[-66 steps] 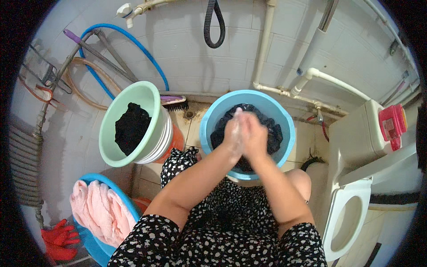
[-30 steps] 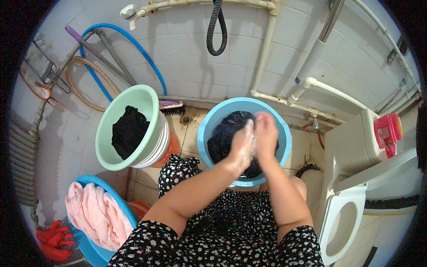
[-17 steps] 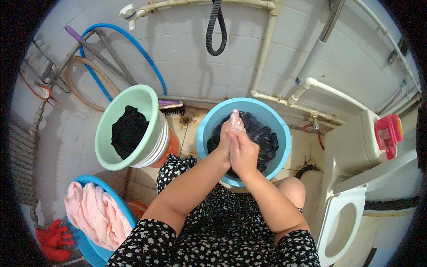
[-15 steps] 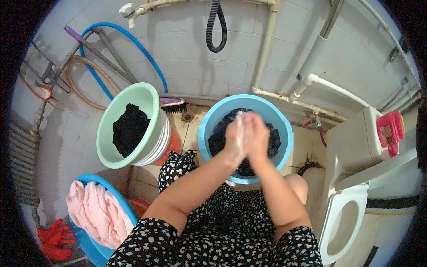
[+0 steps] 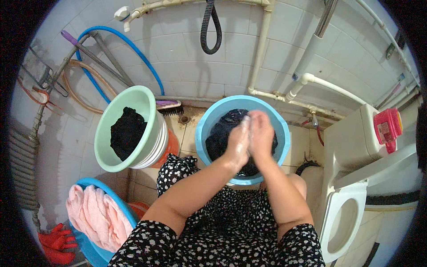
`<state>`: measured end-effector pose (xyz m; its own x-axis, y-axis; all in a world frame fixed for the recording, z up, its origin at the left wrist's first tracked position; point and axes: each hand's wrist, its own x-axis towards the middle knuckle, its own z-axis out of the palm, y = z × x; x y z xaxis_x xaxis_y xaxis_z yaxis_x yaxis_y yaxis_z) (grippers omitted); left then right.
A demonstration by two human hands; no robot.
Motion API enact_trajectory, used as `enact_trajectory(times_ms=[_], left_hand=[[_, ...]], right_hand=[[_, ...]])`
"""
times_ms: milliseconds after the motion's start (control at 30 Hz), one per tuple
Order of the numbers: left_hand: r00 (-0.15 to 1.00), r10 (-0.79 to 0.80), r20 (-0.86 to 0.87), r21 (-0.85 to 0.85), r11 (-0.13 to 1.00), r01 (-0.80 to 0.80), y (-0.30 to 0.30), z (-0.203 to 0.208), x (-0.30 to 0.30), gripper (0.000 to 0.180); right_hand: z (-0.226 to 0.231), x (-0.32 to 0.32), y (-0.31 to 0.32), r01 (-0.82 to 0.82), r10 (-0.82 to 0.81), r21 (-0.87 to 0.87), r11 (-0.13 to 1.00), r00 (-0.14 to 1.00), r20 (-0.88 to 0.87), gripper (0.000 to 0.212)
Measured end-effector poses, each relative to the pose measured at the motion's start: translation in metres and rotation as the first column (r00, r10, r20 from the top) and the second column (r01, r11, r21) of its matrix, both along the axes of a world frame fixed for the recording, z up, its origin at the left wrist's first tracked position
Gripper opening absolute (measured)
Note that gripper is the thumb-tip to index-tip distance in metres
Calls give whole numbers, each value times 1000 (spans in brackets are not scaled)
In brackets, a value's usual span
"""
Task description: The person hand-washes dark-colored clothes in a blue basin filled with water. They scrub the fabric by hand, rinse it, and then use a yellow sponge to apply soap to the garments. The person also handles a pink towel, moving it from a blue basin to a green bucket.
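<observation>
Over the light-blue basin (image 5: 203, 120), my left hand (image 5: 238, 141) and my right hand (image 5: 261, 135) are pressed against each other. Whitish lather coats the left one. Both look closed, their fingers partly hidden and smeared by motion, and whatever lies between them, if anything, is hidden. Beneath them, dark wet clothes (image 5: 217, 139) fill the basin. To the left, a pale green basin (image 5: 103, 133) sits tilted on a white and orange bucket (image 5: 168, 144). It holds a bunched black cloth (image 5: 128, 133).
At lower left, a blue tub (image 5: 91, 249) holds a pink towel (image 5: 95, 213) beside red rubber gloves (image 5: 58, 244). A purple-backed brush (image 5: 171, 107) lies near the floor drain (image 5: 183, 119). The toilet (image 5: 344, 227) stands at right, a red container (image 5: 387, 127) on its tank. Pipes (image 5: 262, 53) and a blue hose (image 5: 133, 46) line the wall.
My hands have shifted slightly against each other, with the right hand's fingers now higher and farther right. The whole view has moved a little; the basins and clothes otherwise look the same.
</observation>
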<state>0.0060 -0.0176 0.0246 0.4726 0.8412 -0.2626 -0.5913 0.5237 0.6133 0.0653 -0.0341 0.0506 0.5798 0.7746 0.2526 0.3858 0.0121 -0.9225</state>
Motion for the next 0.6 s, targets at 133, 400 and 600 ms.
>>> enact_trajectory(times_ms=[133, 400, 600], left_hand=[[1000, 4, -8, 31, 1000, -4, 30, -30, -24, 30], [984, 14, -179, 201, 979, 22, 20, 7, -21, 31], [888, 68, -454, 65, 997, -44, -9, 16, 6, 33]], right_hand=[[-5, -27, -10, -107, 108, -15, 994, 993, 49, 21], [9, -32, -21, -112, 110, -16, 994, 991, -78, 21], [-14, 12, 13, 118, -91, 116, 986, 972, -216, 16]])
